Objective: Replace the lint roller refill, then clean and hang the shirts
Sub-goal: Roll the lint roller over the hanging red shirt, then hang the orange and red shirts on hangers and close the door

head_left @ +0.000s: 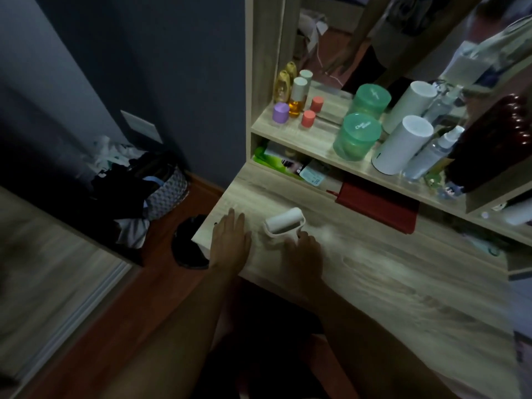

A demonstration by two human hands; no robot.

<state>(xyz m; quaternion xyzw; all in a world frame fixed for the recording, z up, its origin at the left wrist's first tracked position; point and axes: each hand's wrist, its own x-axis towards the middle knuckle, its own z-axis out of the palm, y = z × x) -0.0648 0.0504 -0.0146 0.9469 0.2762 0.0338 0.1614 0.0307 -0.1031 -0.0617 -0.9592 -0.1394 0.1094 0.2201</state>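
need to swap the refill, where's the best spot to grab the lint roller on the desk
Grip the handle, coming from the near desk edge. The lint roller lies flat with its roll pointing away toward the shelf and the handle toward the person, where the right hand already is. The left hand lies flat beside it.

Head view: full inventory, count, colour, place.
lint roller: 1, white, on the desk, near the left corner
desk: 1, light wood, centre
green tub: 1, translucent green, on the shelf
white cylinder: 1, white, shelf, right of the tub
spray bottle: 1, clear, shelf, right of the cylinder
amber bottle: 1, amber with white cap, shelf left end
purple jar: 1, lilac, shelf left end
red case: 1, dark red, under the shelf
laundry basket: 1, grey patterned, floor left, clothes heaped in it
left hand: flat on the desk, left of the roller
right hand: at the roller's handle, grip unclear
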